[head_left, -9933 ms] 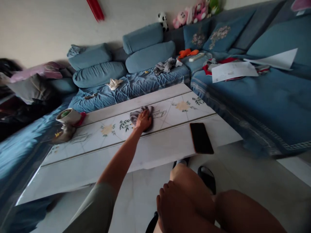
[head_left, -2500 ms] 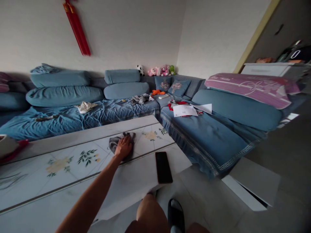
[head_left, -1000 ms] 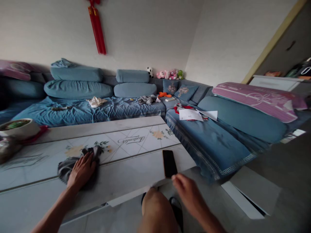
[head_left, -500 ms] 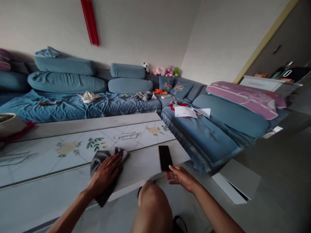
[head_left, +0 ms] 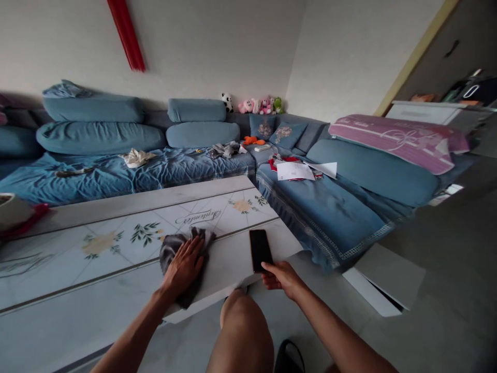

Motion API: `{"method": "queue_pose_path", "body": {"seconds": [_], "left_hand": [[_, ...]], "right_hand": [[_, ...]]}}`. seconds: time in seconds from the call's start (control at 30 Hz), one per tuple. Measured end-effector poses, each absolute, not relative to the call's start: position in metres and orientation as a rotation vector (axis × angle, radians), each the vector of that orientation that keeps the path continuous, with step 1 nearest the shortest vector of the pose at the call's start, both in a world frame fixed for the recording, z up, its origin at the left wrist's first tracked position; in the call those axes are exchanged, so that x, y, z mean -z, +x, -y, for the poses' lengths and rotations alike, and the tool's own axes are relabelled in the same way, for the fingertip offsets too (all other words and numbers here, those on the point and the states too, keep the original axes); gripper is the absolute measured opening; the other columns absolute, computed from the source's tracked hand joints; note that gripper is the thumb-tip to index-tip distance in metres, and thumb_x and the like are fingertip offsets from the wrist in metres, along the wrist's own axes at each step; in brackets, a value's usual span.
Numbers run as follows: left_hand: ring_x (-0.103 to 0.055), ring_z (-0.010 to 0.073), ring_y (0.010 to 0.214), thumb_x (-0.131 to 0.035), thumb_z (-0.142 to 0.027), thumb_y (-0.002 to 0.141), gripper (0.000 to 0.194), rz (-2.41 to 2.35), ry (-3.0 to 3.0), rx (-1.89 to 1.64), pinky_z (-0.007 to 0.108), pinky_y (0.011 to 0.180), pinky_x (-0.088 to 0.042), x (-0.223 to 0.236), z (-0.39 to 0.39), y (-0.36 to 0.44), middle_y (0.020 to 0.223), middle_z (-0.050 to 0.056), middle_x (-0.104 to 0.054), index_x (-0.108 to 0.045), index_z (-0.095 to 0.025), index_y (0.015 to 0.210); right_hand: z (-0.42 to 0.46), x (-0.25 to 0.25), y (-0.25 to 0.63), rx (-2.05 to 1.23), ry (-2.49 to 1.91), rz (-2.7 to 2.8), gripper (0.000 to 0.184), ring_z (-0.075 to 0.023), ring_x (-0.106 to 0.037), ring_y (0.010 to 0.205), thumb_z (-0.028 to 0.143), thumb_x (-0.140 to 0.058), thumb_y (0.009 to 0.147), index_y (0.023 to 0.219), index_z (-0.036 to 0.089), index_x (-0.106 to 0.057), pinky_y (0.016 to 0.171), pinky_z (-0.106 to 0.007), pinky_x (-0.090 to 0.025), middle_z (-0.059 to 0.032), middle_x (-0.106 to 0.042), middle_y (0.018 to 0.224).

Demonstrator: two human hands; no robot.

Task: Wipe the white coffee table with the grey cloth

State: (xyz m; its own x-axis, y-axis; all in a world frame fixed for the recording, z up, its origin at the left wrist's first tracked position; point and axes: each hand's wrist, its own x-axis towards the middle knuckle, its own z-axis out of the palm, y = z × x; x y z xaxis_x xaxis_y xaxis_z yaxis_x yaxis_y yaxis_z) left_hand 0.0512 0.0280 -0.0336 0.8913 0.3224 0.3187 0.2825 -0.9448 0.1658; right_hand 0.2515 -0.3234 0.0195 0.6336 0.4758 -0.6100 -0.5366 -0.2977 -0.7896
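My left hand [head_left: 185, 263] lies flat, fingers stretched out, on a crumpled grey cloth [head_left: 171, 247]. It presses the cloth against the white table [head_left: 116, 287] near its front edge, and part of the cloth hangs over that edge. To the right, a black smartphone [head_left: 260, 249] is at the table's right corner, screen up. My right hand [head_left: 282, 277] has its thumb on the phone's near end, with the other fingers curled below it. Whether the phone's far end still rests on the tabletop is hard to tell.
A blue corner sofa [head_left: 310, 207] runs behind and to the right of the table, with papers [head_left: 295, 171] and clothes on it. A white pot [head_left: 13, 211] stands at the table's left. A folded white board [head_left: 388, 277] lies on the floor. My knee [head_left: 243, 321] is close to the table edge.
My left hand and the cloth have slid rightward and slightly away from me along the tabletop. My right thumb has moved onto the phone's near end. The view has shifted a little.
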Motion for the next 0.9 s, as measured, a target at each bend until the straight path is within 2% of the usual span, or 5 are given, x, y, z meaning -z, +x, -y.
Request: {"method": "queue_pose_path", "body": {"seconds": [0.13,0.37,0.5,0.67,0.9], "left_hand": [[-0.043,0.0319,0.174,-0.040,-0.045,0.117,0.066,-0.444,2.970,-0.486,0.055,0.146,-0.038,0.034,-0.057,-0.005,0.188,0.003,-0.042,-0.050,-0.030,0.180],[-0.045,0.0445,0.171,-0.049,-0.033,0.114,0.065,-0.889,2.897,-0.366,0.062,0.144,-0.038,-0.010,-0.088,0.109,0.181,0.025,-0.047,-0.055,-0.006,0.173],[-0.042,0.0395,0.173,-0.048,-0.035,0.115,0.065,-0.617,2.941,-0.348,0.058,0.148,-0.033,-0.003,-0.031,0.150,0.184,0.018,-0.046,-0.054,-0.012,0.176],[-0.039,0.0305,0.176,-0.044,-0.045,0.116,0.066,-0.310,2.968,-0.351,0.051,0.149,-0.033,0.028,-0.025,0.072,0.190,0.002,-0.037,-0.049,-0.032,0.181],[-0.045,0.0416,0.171,-0.042,-0.037,0.113,0.069,-0.906,2.861,-0.376,0.062,0.143,-0.034,0.004,-0.142,0.067,0.182,0.023,-0.048,-0.053,-0.005,0.173]], "right_hand": [[0.322,-0.018,0.250,-0.972,-1.605,-0.086,0.024,-0.0168,-0.077,0.059,0.029,-0.083,0.108,0.092,0.010,-0.078,0.049,-0.023,-0.062,-0.0095,-0.083,0.080],[0.320,-0.026,0.247,-0.953,-1.664,-0.097,0.018,-0.0162,-0.076,0.058,0.027,-0.082,0.107,0.100,0.011,-0.079,0.049,-0.023,-0.063,-0.0073,-0.081,0.077],[0.319,-0.031,0.247,-0.950,-1.689,-0.085,0.015,-0.0157,-0.076,0.059,0.026,-0.077,0.109,0.105,0.011,-0.080,0.051,-0.023,-0.064,-0.0066,-0.082,0.078],[0.320,-0.030,0.247,-0.977,-1.699,-0.060,0.019,-0.0159,-0.076,0.059,0.027,-0.074,0.110,0.107,0.010,-0.081,0.051,-0.023,-0.063,-0.0088,-0.083,0.081],[0.343,-0.034,0.264,-0.941,-1.934,0.144,0.052,-0.0204,-0.080,0.068,0.057,-0.057,0.118,0.104,0.014,-0.081,0.057,-0.027,-0.063,-0.0155,-0.086,0.093]]}}
